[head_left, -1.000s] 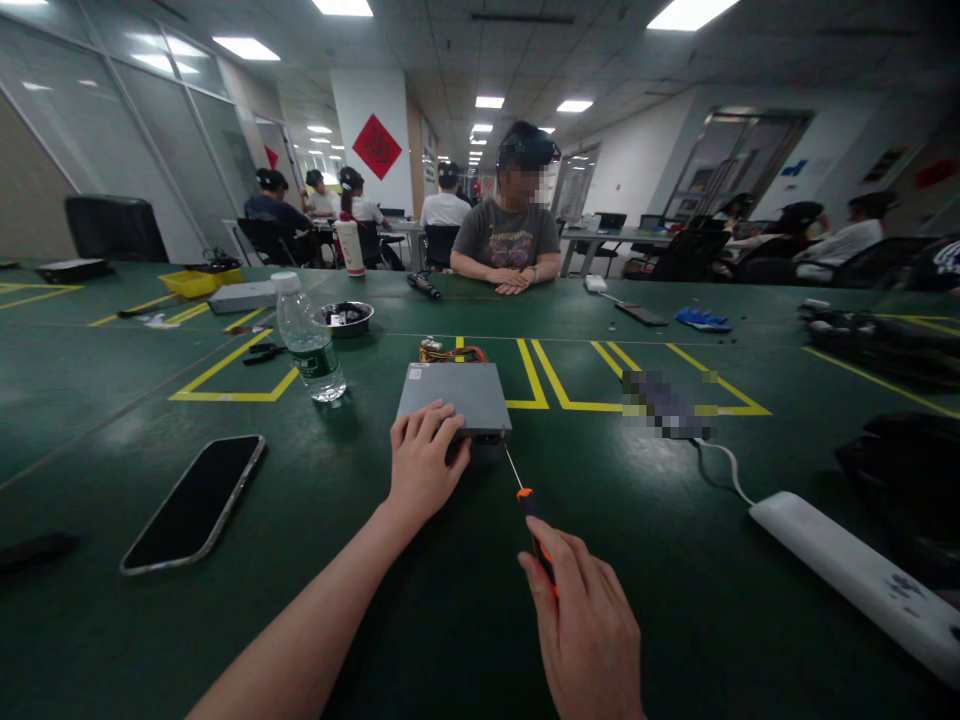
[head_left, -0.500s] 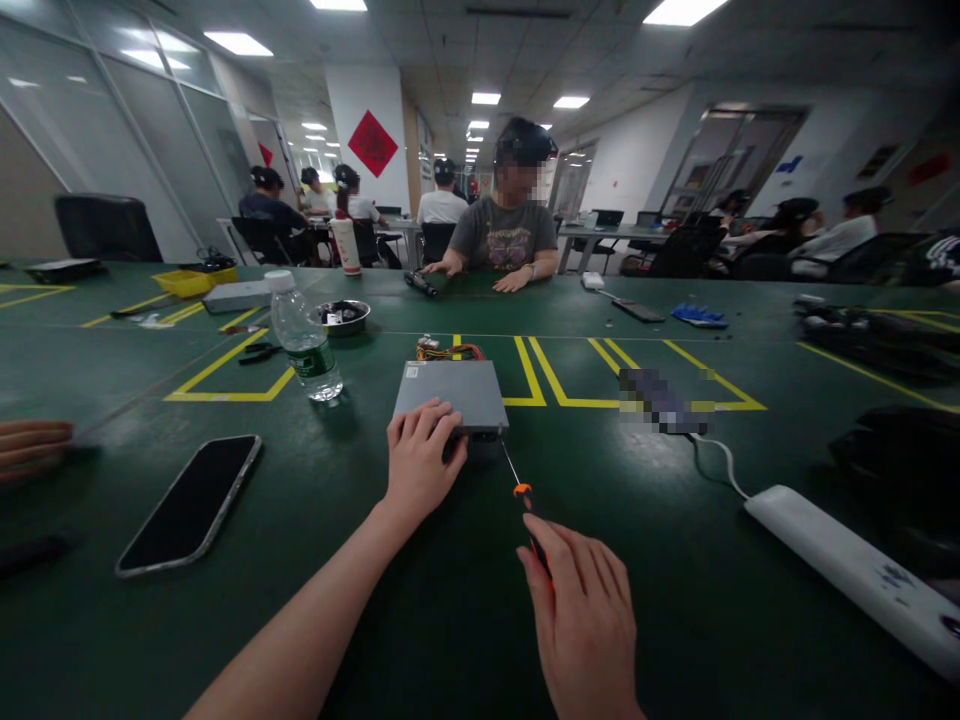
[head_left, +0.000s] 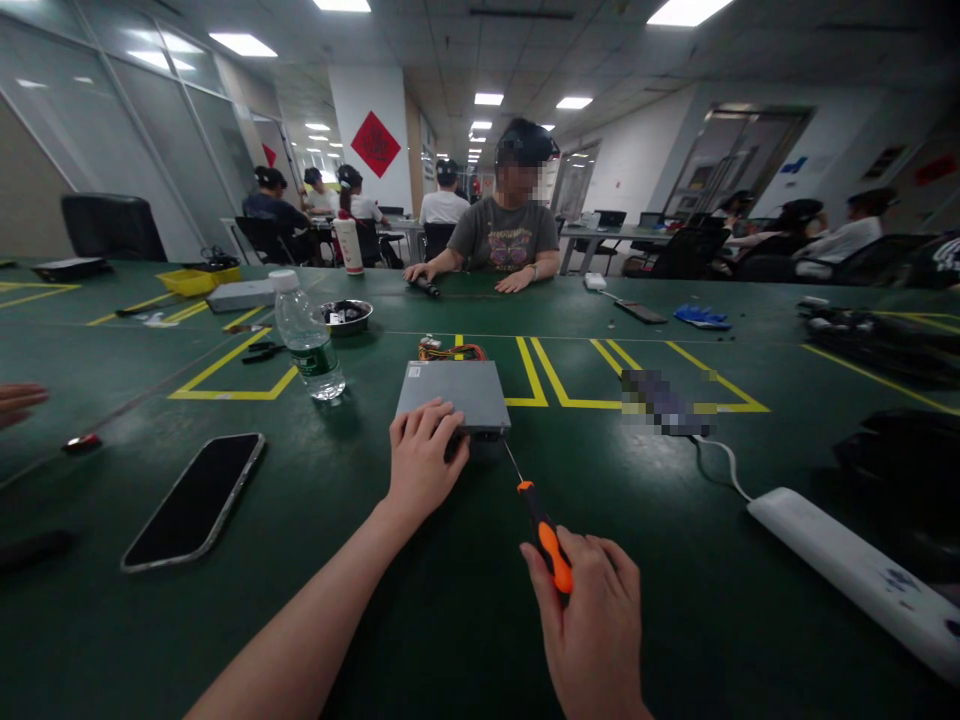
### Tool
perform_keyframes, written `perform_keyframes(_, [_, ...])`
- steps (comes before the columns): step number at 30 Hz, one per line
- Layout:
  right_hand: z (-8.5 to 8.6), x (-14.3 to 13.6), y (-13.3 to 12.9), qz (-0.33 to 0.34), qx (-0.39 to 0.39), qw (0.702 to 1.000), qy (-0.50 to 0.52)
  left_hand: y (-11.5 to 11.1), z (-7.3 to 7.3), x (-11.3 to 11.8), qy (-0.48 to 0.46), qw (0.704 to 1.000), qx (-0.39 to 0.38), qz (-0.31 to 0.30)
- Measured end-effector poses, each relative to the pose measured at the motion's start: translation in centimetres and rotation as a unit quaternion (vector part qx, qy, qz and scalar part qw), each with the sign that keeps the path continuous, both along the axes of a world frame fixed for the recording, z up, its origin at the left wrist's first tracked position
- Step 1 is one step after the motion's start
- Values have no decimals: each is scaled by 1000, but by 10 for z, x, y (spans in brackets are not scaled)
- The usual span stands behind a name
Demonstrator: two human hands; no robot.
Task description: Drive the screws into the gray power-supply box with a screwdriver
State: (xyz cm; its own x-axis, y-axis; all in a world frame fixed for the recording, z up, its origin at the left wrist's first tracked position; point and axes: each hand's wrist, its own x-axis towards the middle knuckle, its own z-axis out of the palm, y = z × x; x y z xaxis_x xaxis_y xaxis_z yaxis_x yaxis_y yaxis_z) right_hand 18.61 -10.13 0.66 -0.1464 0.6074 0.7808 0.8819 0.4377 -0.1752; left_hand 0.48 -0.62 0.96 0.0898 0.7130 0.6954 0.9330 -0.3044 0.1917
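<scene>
A grey metal computer power supply (head_left: pixel 457 385) lies flat on the green table, its coloured cables (head_left: pixel 450 349) bunched behind it. My left hand (head_left: pixel 426 450) holds its near left corner, fingers over the top and thumb against the front side. In my right hand (head_left: pixel 592 600) is an orange and black screwdriver (head_left: pixel 551 545), gripped by the back of its handle. The shaft slants up and away, with its tip at the near right corner of the power supply; whether it sits in a screw is too small to tell.
A water bottle (head_left: pixel 307 345) and a phone (head_left: pixel 195 502) stand left of me, near a metal bowl (head_left: pixel 349 317). To the right are a white power strip (head_left: pixel 847 575) and its cable. Across the table a person (head_left: pixel 506 235) sits with one hand at a dark tool (head_left: pixel 427 287).
My right hand has slid back along the screwdriver, exposing more orange handle. My left hand stays on the power supply. At far left, another person's hand has drawn back, showing a small red object.
</scene>
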Motion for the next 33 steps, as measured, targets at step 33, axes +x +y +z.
perform_keyframes(33, [-3, 3, -1, 33, -53, 998, -6, 1, -1, -1, 1, 1000, 3, -1])
